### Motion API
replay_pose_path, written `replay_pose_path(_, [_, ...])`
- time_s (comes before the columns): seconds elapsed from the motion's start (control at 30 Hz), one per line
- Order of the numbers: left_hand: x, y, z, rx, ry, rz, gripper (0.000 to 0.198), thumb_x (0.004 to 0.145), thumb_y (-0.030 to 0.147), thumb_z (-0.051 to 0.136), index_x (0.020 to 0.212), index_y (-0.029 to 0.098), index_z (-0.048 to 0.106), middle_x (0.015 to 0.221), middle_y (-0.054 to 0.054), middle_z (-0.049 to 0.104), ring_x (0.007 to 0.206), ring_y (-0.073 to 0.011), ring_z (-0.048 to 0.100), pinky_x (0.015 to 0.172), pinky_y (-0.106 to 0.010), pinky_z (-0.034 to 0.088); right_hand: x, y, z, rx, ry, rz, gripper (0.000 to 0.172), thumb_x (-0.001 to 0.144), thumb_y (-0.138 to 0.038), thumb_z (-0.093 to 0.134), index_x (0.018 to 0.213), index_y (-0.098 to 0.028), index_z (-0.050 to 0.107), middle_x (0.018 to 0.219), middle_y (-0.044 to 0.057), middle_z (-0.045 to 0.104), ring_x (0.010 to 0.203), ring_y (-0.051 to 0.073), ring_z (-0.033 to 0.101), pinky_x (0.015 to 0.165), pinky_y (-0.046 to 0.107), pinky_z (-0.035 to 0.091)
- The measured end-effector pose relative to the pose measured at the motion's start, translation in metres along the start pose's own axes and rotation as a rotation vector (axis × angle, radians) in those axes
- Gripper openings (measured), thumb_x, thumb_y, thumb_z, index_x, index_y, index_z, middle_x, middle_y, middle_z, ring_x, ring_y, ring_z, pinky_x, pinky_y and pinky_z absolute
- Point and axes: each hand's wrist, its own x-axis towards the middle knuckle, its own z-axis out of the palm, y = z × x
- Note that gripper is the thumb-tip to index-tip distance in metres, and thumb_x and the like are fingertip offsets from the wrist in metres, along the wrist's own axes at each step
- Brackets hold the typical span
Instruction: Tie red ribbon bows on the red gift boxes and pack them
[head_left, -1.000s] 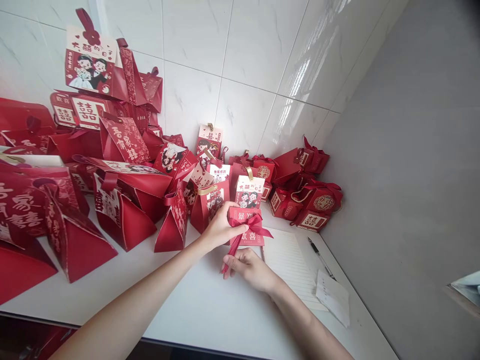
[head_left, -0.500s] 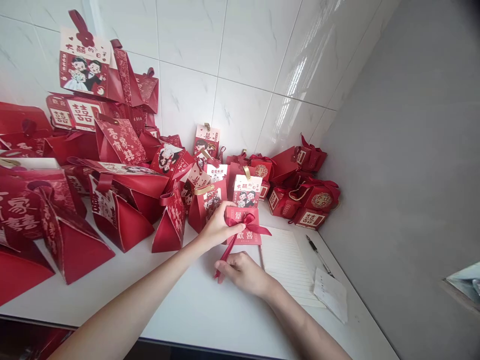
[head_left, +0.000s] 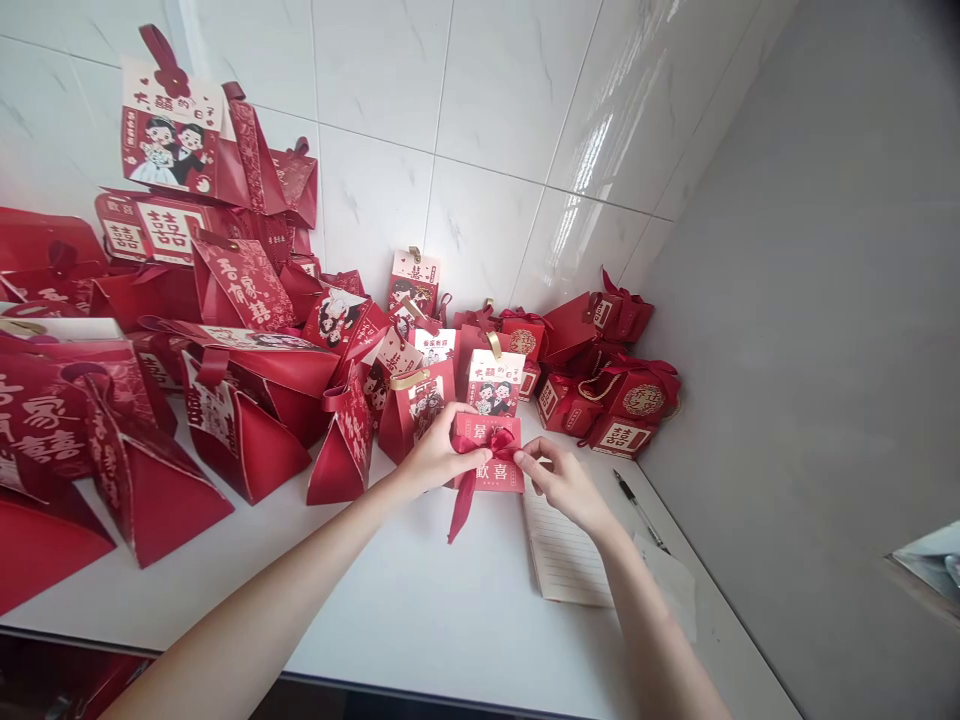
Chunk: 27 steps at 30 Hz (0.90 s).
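A small red gift box (head_left: 491, 480) with pale lettering is held above the white table. Around it runs a dark red ribbon (head_left: 463, 505), tied in a bow at the middle of the box; one tail hangs down on the left. My left hand (head_left: 442, 452) grips the box's left side, its thumb pressed near the bow. With thumb and fingers pinched, my right hand (head_left: 555, 475) holds the ribbon at the right of the bow. Just behind stands a red and white box (head_left: 496, 385) with a cartoon couple and a gold loop.
Many red gift boxes (head_left: 247, 430) crowd the left, stacked up against the tiled wall (head_left: 375, 120). More red boxes (head_left: 634, 400) sit at the back right. A lined notebook (head_left: 566, 545), a pen (head_left: 640, 510) and a paper slip (head_left: 679, 585) lie on the right.
My right hand has let go of the lower left ribbon tail, moved up and right, and taken the ribbon at the bow's right. My left hand keeps its hold on the box.
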Motion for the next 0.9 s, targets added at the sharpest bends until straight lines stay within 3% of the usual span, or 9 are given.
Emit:
replay_pose_path(0.23, [-0.001,-0.002,0.000,0.070,-0.004,0.035,0.046,0.067,0.033,0.068,0.105,0.023,0.044,0.095,0.000,0.058,0.088,-0.0190,0.058,0.077,-0.030,0.047,0.000,0.009,0.002,0.178,-0.164,0.055,0.047,0.076,-0.068,0.048,0.076,-0.021,0.042,0.060,-0.004,0.047,0.051,0.010,0.048,0.034,0.017,0.030])
replay_pose_path(0.43, [-0.001,-0.002,0.000,0.102,0.007,0.035,0.046,0.066,0.032,0.068,0.105,0.023,0.045,0.104,-0.001,0.055,0.091,-0.0196,0.057,0.078,-0.030,0.047,0.001,0.012,-0.006,0.164,-0.293,0.102,0.044,0.074,-0.059,0.060,0.069,-0.020,0.041,0.048,-0.010,0.036,0.039,0.004,0.024,0.035,0.016,0.016])
replay_pose_path(0.63, [0.000,-0.001,0.000,0.079,0.027,0.042,0.044,0.067,0.033,0.068,0.103,0.023,0.046,0.104,-0.002,0.056,0.095,-0.0208,0.057,0.082,-0.032,0.046,-0.005,0.002,-0.018,0.125,-0.357,0.121,0.043,0.070,-0.053,0.067,0.061,-0.018,0.044,0.048,-0.010,0.027,0.042,0.003,0.019,0.037,0.018,0.014])
replay_pose_path(0.73, [0.000,-0.003,0.000,0.041,0.012,0.020,0.045,0.067,0.035,0.068,0.105,0.023,0.045,0.097,-0.001,0.058,0.086,-0.0189,0.059,0.076,-0.031,0.048,-0.008,0.000,-0.023,0.078,-0.486,0.170,0.040,0.075,-0.053,0.062,0.064,-0.016,0.052,0.047,-0.008,0.036,0.038,0.003,0.027,0.035,0.018,0.018])
replay_pose_path(0.9, [-0.001,-0.003,0.001,0.037,-0.001,0.002,0.046,0.067,0.033,0.068,0.105,0.024,0.045,0.093,0.000,0.059,0.080,-0.0168,0.060,0.072,-0.029,0.049,-0.010,0.000,-0.024,0.060,-0.593,0.222,0.035,0.074,-0.048,0.062,0.066,-0.013,0.061,0.058,0.001,0.059,0.045,0.010,0.055,0.038,0.018,0.039])
